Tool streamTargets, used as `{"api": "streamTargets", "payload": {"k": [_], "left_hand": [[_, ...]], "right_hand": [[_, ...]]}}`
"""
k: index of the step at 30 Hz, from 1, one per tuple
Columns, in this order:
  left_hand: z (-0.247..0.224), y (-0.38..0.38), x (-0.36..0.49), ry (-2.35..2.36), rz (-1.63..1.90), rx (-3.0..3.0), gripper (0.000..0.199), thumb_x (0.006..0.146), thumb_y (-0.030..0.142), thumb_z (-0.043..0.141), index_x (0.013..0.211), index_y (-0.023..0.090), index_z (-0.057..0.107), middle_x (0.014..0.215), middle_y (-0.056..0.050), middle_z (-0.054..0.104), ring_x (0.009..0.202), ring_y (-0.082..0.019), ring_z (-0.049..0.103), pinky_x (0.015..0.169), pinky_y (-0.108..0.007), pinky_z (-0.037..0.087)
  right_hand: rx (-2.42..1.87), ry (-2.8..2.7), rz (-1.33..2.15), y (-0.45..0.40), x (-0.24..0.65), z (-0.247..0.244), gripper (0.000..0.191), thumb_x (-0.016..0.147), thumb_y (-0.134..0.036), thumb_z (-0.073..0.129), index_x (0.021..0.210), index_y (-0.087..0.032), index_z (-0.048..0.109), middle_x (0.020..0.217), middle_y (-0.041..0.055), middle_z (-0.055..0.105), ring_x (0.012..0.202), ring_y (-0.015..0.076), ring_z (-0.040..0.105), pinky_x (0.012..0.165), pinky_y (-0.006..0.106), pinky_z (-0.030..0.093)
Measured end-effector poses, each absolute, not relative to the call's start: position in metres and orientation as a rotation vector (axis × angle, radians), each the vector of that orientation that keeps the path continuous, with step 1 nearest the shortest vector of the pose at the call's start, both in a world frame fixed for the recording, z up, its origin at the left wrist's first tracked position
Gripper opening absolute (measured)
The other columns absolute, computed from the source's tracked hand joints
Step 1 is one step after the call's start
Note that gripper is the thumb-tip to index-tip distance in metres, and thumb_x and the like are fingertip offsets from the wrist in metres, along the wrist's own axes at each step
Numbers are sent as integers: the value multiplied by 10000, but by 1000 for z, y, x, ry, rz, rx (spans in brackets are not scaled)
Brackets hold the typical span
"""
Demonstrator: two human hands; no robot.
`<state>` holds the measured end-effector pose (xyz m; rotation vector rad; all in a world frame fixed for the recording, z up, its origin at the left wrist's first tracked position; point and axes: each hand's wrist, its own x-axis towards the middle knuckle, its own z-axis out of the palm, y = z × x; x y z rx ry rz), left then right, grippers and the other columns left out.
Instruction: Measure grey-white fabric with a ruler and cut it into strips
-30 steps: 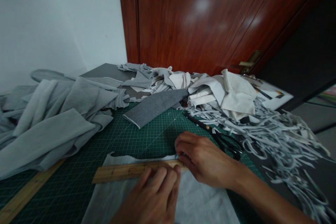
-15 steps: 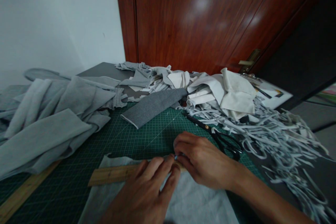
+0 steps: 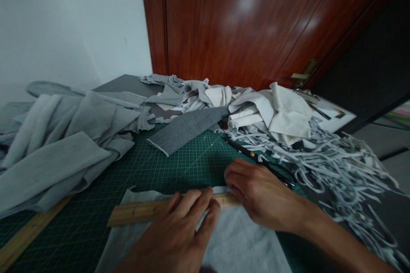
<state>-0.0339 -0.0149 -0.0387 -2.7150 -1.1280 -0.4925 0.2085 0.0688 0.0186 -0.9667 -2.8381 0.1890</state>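
Note:
A light grey piece of fabric (image 3: 237,239) lies on the green cutting mat (image 3: 179,175), with a wooden ruler (image 3: 137,214) across it near its far edge. My left hand (image 3: 179,230) presses down on the ruler, its fingers stretched out. At the ruler's right part, my right hand (image 3: 259,194) is closed in a pinch by the fabric's far edge. What its fingers hold is hidden. Black-handled scissors (image 3: 253,155) rest on the mat just beyond my right hand.
Folded grey fabric (image 3: 70,132) is heaped on the left, above a second wooden ruler (image 3: 32,236). A dark grey piece (image 3: 188,130) lies ahead. Cream cloth (image 3: 290,113) and thin fabric strips (image 3: 333,170) pile up at right. A wooden door (image 3: 230,25) stands behind.
My right hand has slid to the right along the ruler, uncovering more of it. A small blue spot at its fingertips is now hidden. My left hand stays in place.

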Motion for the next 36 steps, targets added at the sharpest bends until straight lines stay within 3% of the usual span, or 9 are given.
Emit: {"api": "streamTargets", "payload": {"k": [26, 36], "left_hand": [[-38, -12, -34, -1098, -433, -2719, 504, 1014, 384, 579, 1470, 183, 653, 1577, -140, 625, 1316, -300, 587, 1044, -445, 520], [-37, -13, -35, -1240, -267, -2929, 653, 950, 201, 562, 1600, 180, 508, 1701, -155, 485, 1463, -358, 505, 1156, -572, 474]], "right_hand": [[-1049, -2762, 255, 65, 243, 13, 239, 1030, 4, 527, 934, -162, 670, 975, 101, 691, 945, 278, 628, 871, 418, 527], [-1151, -2687, 244, 70, 275, 20, 227, 1037, -27, 509, 984, -177, 670, 1021, 108, 695, 955, 286, 646, 860, 422, 536]]}}
